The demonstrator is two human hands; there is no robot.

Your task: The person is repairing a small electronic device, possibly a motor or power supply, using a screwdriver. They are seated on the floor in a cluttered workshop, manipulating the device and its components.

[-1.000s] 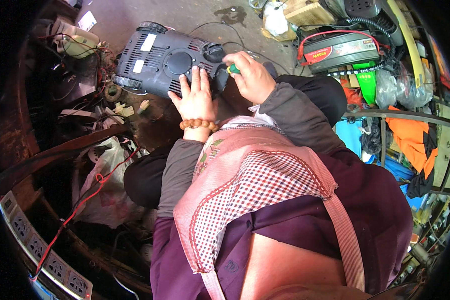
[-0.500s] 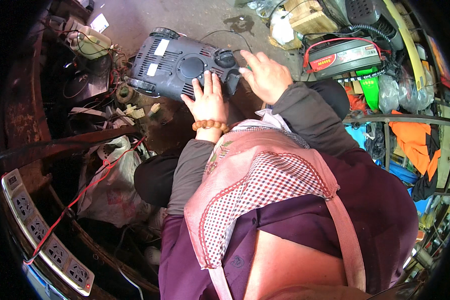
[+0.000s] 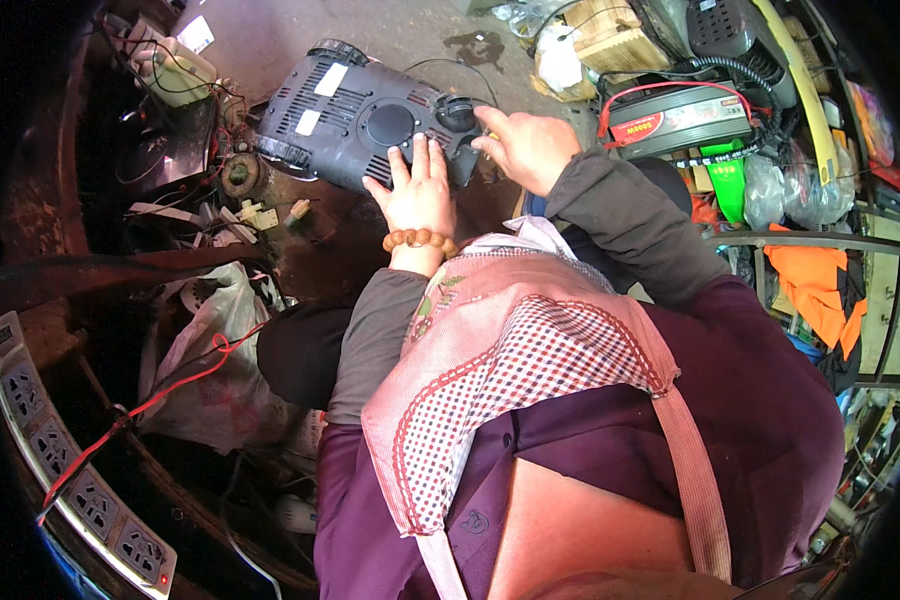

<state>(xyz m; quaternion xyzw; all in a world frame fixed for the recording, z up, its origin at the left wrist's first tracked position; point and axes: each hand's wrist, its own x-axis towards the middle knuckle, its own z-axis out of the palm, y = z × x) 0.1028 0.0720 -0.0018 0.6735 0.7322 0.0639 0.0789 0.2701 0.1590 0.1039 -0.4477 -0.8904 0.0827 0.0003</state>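
Note:
A black plastic machine housing [image 3: 362, 92] with vent slots, two white labels and two small wheels [image 3: 284, 153] lies on the floor at the far side. My left hand [image 3: 417, 195], with a beaded bracelet at the wrist, rests on its near edge beside the round cover [image 3: 390, 125], fingers stretched out. At the housing's right end, next to a black round cap [image 3: 457, 113], my right hand [image 3: 536, 152] is closed, thumb and forefinger pinched together. Whatever is between them is too small to make out. A thin black cord [image 3: 462, 64] runs behind the housing.
To the right stand a power inverter [image 3: 680, 118] with a red cable, a wood block [image 3: 620, 38] and a green scoop-like piece [image 3: 726, 185]. A power strip [image 3: 75, 470] and red wire lie at lower left, near a white plastic bag [image 3: 215, 375]. Loose parts [image 3: 255, 215] litter the floor at left.
My right forefinger and thumb have drawn together from a more spread pose, at the housing's right end. My left hand stays on the housing. The view has shifted slightly.

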